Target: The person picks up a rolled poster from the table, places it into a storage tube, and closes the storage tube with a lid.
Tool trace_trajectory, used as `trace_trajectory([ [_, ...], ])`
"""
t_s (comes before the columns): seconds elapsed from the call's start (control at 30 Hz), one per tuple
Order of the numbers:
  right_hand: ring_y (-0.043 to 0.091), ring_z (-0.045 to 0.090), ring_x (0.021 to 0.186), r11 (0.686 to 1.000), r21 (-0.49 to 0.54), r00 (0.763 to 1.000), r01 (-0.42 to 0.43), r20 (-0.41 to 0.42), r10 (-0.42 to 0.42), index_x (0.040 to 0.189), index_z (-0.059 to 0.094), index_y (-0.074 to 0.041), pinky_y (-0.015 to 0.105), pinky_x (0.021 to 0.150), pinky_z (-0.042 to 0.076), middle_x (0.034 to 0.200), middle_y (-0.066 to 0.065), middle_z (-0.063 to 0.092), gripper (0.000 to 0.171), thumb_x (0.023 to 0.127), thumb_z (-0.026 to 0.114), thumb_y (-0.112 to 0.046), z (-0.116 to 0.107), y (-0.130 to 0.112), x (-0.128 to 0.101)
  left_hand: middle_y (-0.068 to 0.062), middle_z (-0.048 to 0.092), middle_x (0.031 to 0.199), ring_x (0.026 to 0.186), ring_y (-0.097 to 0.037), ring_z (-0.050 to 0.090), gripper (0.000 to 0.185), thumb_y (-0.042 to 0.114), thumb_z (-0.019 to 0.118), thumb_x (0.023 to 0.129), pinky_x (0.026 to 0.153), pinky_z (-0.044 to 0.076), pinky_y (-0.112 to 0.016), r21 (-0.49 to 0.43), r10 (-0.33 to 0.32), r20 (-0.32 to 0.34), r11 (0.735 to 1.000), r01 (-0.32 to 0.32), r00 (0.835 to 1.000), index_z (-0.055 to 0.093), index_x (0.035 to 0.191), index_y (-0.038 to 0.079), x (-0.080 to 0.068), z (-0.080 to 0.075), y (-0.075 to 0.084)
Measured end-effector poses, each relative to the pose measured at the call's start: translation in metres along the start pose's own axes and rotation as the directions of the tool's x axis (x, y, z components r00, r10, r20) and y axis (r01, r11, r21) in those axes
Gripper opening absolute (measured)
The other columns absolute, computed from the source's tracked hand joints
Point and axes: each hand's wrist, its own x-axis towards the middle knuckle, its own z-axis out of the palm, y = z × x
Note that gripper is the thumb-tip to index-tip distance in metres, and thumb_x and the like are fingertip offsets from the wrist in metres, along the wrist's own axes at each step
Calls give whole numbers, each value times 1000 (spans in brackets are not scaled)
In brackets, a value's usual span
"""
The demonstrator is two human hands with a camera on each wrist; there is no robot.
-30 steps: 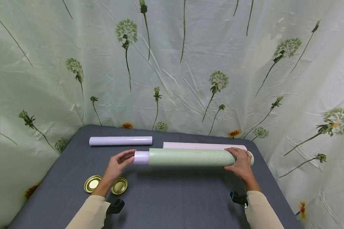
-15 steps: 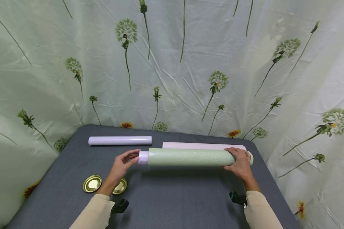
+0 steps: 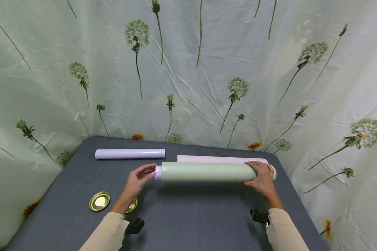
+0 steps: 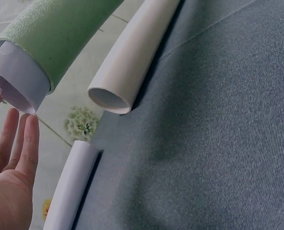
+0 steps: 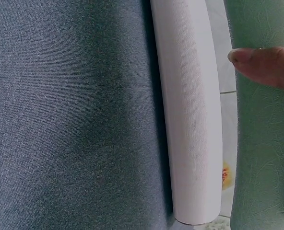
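Note:
A long green roll (image 3: 204,172), open-ended and textured, hangs level over the table. From its left end a short stub of lavender tube (image 3: 158,172) sticks out; the rest is hidden inside. My left hand (image 3: 135,183) holds that stub at its rim with fingertips and thumb, palm clear of it. In the left wrist view the hollow of the lavender tube (image 4: 29,67) shows, fingertips right at its edge. My right hand (image 3: 261,177) grips the green roll near its right end from above, thumb (image 5: 257,64) lying along its side.
On the grey table (image 3: 201,223), a second lavender roll (image 3: 130,153) lies at the back left. A pale pink tube (image 3: 223,159) lies behind the green roll. Two gold lids (image 3: 99,201) sit at left, one partly behind my left forearm. A flowered curtain (image 3: 188,69) surrounds the table.
My left hand has moved right, and the lavender tube has slid deeper into the green roll, leaving a much shorter stub. My right hand and the green roll have stayed in place.

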Motion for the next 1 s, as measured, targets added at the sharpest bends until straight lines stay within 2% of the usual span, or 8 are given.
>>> trace_trajectory([
  [0.23,40,48,108,1000,0,1000,-8,4,8,108,67,0,63,92,19,111,23,63,72,41,93,0,1,1,0,-23,60,123,112,-33,56,37,4,67,89,87,45,-18,13,-26,16,1000,26,1000,59,124,-8,1,4,0],
  [0.47,40,49,107,1000,1,1000,0,1,0,108,68,0,63,91,20,110,23,63,72,41,93,0,1,1,-1,-22,61,122,109,-23,59,38,4,68,89,89,45,-20,31,-34,37,999,33,999,59,124,-7,2,11,0],
  [0.77,40,49,107,1000,4,1000,2,-8,-2,108,68,-1,63,91,20,110,22,63,72,40,93,0,1,3,-2,-25,60,122,108,-19,59,38,1,65,90,90,45,-21,20,-9,56,1000,8,998,57,125,-9,1,18,3],
  [1.0,40,49,107,1000,2,1000,6,-7,-6,108,68,-1,64,91,20,110,22,63,72,41,93,0,0,4,-4,-24,61,121,106,-15,59,37,2,65,90,88,46,-21,26,-28,53,999,27,998,58,125,-9,1,21,4],
])
